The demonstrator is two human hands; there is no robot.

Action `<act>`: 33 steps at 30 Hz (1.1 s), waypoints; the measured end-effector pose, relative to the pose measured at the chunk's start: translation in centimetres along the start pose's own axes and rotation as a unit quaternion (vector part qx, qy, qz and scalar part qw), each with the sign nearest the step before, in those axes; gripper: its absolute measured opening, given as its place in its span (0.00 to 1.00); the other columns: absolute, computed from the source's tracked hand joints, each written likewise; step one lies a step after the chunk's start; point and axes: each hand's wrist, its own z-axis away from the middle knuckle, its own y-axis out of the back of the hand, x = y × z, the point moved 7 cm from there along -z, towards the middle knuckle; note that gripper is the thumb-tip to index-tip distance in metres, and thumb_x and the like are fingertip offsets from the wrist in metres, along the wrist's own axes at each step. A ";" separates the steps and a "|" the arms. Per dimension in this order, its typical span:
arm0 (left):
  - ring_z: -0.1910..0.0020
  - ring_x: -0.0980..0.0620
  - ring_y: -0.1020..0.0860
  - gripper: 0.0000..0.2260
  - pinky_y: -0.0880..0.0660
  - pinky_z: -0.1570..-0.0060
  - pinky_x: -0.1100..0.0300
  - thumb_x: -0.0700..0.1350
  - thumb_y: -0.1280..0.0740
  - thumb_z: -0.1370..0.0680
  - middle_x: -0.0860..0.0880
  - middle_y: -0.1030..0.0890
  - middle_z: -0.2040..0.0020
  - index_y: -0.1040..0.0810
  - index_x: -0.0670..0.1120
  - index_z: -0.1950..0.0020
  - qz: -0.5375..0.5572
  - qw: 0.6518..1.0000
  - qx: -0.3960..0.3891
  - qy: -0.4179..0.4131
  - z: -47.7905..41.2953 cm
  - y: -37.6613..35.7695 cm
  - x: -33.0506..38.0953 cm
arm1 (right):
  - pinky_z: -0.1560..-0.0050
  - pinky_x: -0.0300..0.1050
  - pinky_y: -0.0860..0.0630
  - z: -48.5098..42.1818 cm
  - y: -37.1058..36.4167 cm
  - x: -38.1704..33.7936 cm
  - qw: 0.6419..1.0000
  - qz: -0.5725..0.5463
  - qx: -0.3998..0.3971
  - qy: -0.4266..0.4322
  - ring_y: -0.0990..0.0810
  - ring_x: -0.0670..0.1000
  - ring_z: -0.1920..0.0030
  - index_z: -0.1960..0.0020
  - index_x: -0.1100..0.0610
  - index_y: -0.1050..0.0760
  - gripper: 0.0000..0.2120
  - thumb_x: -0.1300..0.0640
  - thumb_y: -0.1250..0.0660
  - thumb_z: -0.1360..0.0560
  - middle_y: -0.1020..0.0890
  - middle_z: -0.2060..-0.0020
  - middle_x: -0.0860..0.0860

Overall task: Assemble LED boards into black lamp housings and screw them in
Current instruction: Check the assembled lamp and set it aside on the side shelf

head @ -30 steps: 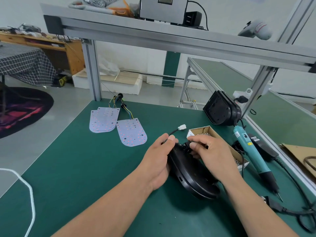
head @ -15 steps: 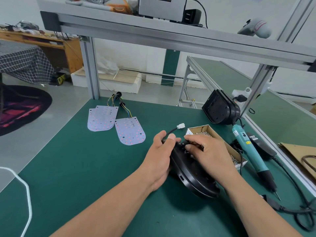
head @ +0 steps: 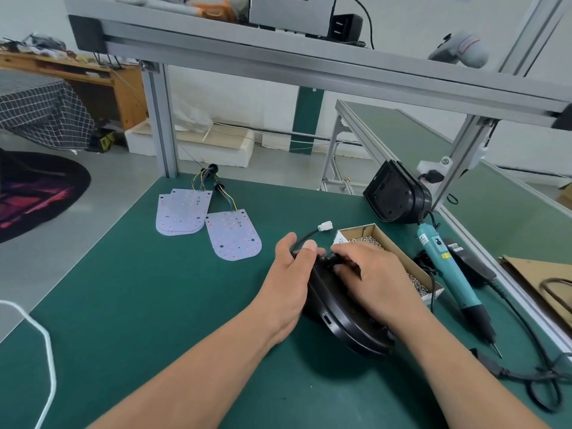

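A black lamp housing (head: pixel 337 317) lies on the green mat under both hands. My left hand (head: pixel 291 274) grips its left edge, thumb on top, near the root of a black cable that ends in a white connector (head: pixel 325 226). My right hand (head: pixel 371 277) lies over the housing's top, fingers curled on a black part at the cable end. Three LED boards lie further left: a single one (head: pixel 233 235) and two stacked (head: pixel 181 215), with coloured wires. A second black housing (head: pixel 394 196) stands at the back right.
A cardboard box of screws (head: pixel 399 255) sits just right of my right hand. A teal electric screwdriver (head: pixel 448 274) with its black cord lies beyond the box. Aluminium frame posts (head: pixel 161 119) stand at the table's far corners. A white cable (head: pixel 46 351) crosses the near left.
My right hand has lowered onto the housing's top and closed its fingers at the cable end. The left hand keeps its hold. The housing has barely moved.
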 end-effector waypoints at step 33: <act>0.35 0.52 0.18 0.32 0.31 0.24 0.45 0.61 0.35 0.23 0.57 0.13 0.42 0.38 0.60 0.20 -0.015 1.000 0.004 -0.015 -0.7 0.3 -0.4 | 0.52 0.27 0.28 -1.2 -0.6 3.5 0.981 -0.169 -0.033 -0.085 0.17 0.40 0.54 0.46 0.37 0.18 0.17 0.61 0.30 0.19 0.14 0.55 0.38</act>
